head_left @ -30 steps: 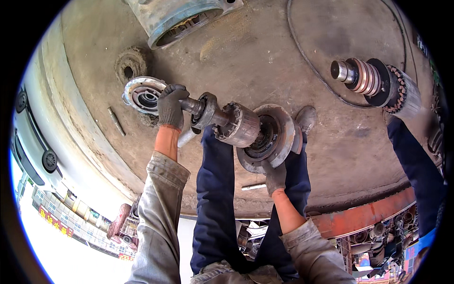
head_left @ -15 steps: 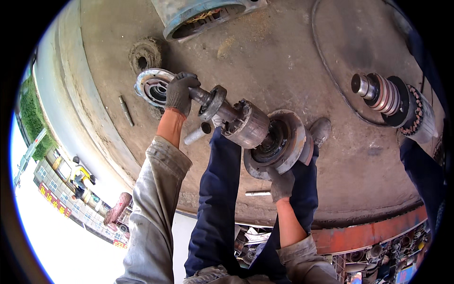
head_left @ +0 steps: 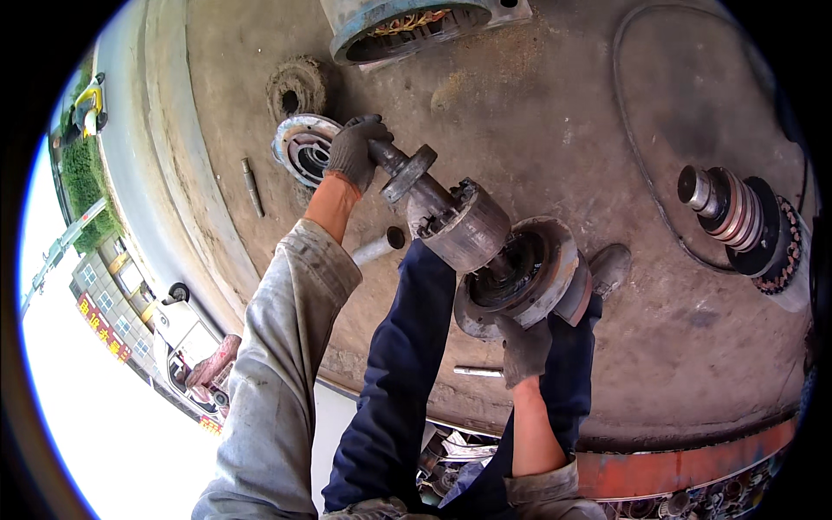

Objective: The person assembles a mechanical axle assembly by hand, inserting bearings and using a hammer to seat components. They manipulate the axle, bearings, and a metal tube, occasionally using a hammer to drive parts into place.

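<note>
I hold a heavy grey motor rotor (head_left: 459, 227) with its shaft across my lap. My left hand (head_left: 355, 152), in a dark glove, grips the shaft's thin end. My right hand (head_left: 524, 347), also gloved, grips the lower rim of the round end cover (head_left: 533, 277) fitted on the rotor's other end. A bearing collar (head_left: 409, 173) sits on the shaft between my left hand and the rotor body. My legs in dark blue trousers (head_left: 407, 364) lie under the assembly.
On the concrete floor lie a round end plate (head_left: 303, 149), a rusty ring (head_left: 295, 87), a bolt (head_left: 252, 186), a short pipe (head_left: 379, 246), a motor housing (head_left: 407, 26) and a second rotor (head_left: 745, 221) at the right. A cable loop (head_left: 633, 165) rings the floor.
The view has swung, so everything sits further right and lower in the picture. Both hands keep their grip on the rotor assembly, which now lies a little more tilted.
</note>
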`<control>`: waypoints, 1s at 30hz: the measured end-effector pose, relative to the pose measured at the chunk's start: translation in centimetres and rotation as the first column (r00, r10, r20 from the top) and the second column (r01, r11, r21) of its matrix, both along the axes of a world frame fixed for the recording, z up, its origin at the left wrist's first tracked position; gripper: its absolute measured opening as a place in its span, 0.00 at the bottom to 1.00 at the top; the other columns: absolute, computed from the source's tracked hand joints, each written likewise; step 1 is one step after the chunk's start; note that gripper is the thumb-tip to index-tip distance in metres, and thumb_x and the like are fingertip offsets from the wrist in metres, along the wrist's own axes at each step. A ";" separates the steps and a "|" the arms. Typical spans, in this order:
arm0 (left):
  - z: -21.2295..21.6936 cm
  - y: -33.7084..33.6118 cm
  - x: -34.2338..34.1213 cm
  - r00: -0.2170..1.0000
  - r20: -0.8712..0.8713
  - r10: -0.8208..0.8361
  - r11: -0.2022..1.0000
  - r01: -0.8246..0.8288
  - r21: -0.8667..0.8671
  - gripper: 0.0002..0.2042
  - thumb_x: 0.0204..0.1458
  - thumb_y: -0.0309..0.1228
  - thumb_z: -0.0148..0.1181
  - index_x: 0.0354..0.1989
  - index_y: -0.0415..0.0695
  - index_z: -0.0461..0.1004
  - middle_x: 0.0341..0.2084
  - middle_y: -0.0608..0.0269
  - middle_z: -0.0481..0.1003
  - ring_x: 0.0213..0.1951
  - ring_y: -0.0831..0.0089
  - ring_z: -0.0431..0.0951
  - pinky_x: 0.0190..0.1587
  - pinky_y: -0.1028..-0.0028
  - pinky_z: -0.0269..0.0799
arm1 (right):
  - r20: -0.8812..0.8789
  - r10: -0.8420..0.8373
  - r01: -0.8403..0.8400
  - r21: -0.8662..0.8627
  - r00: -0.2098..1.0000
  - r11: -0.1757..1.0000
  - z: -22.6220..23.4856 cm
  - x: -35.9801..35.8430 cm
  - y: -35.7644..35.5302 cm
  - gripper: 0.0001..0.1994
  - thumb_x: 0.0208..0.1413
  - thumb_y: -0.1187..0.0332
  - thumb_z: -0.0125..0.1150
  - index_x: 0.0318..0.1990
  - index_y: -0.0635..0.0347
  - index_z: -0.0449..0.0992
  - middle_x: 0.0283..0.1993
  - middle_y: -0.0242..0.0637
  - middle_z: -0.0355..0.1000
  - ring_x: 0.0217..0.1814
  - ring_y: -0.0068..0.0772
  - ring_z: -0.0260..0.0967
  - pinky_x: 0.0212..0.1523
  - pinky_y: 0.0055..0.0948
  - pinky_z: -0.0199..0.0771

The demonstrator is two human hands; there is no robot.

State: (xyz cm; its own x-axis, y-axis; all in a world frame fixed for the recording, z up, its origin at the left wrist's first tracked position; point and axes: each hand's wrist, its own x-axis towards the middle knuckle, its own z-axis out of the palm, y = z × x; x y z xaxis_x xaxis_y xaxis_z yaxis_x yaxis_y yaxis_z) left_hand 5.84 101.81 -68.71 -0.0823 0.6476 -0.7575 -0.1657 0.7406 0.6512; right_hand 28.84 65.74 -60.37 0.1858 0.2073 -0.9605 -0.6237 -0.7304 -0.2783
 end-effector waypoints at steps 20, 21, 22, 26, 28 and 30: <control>0.2 -0.7 0.5 0.985 0.157 0.074 0.997 -0.074 -0.007 0.08 0.55 0.23 0.61 0.42 0.41 0.74 0.32 0.56 0.76 0.36 0.60 0.78 0.40 0.58 0.79 | 0.011 0.069 -0.068 -0.070 0.998 0.995 0.7 0.6 1.3 0.21 0.52 0.72 0.72 0.55 0.57 0.78 0.44 0.23 0.79 0.38 0.17 0.73 0.33 0.21 0.70; 0.3 -0.6 1.1 0.986 0.148 0.071 0.997 -0.073 0.013 0.07 0.55 0.23 0.61 0.42 0.40 0.74 0.31 0.56 0.75 0.35 0.60 0.78 0.38 0.59 0.78 | 0.012 0.065 -0.064 -0.073 0.998 0.995 0.5 0.7 1.1 0.21 0.53 0.72 0.72 0.56 0.58 0.78 0.45 0.24 0.79 0.38 0.17 0.73 0.33 0.22 0.70; 0.5 -0.6 1.5 0.987 0.135 0.083 0.996 -0.087 0.018 0.07 0.54 0.23 0.61 0.41 0.40 0.74 0.31 0.56 0.75 0.35 0.60 0.78 0.38 0.60 0.78 | 0.011 0.063 -0.062 -0.072 0.998 0.995 0.4 0.8 1.1 0.21 0.53 0.72 0.72 0.56 0.58 0.78 0.45 0.24 0.79 0.38 0.18 0.73 0.33 0.22 0.70; 1.8 -0.3 3.0 0.989 0.115 0.092 0.994 -0.097 0.041 0.08 0.52 0.21 0.61 0.40 0.39 0.73 0.30 0.55 0.75 0.33 0.61 0.78 0.36 0.62 0.77 | -0.015 0.039 -0.040 -0.112 0.999 0.993 0.8 1.4 1.7 0.20 0.55 0.70 0.73 0.55 0.60 0.78 0.45 0.28 0.80 0.36 0.19 0.73 0.31 0.23 0.71; 2.6 -0.4 3.7 0.989 0.128 0.069 0.995 -0.077 0.060 0.08 0.52 0.21 0.62 0.40 0.39 0.73 0.30 0.55 0.75 0.33 0.62 0.78 0.36 0.64 0.77 | -0.012 0.034 -0.036 -0.152 0.999 0.988 1.5 1.4 2.0 0.20 0.56 0.68 0.72 0.55 0.60 0.78 0.45 0.28 0.80 0.36 0.19 0.73 0.30 0.24 0.71; 3.7 -1.1 4.5 0.994 0.093 0.064 0.995 -0.070 0.069 0.08 0.51 0.21 0.62 0.39 0.39 0.73 0.30 0.55 0.75 0.33 0.63 0.78 0.35 0.65 0.77 | 0.012 0.011 -0.008 -0.195 1.000 0.981 2.0 1.1 1.5 0.19 0.58 0.66 0.71 0.55 0.62 0.78 0.45 0.29 0.79 0.35 0.19 0.72 0.29 0.24 0.71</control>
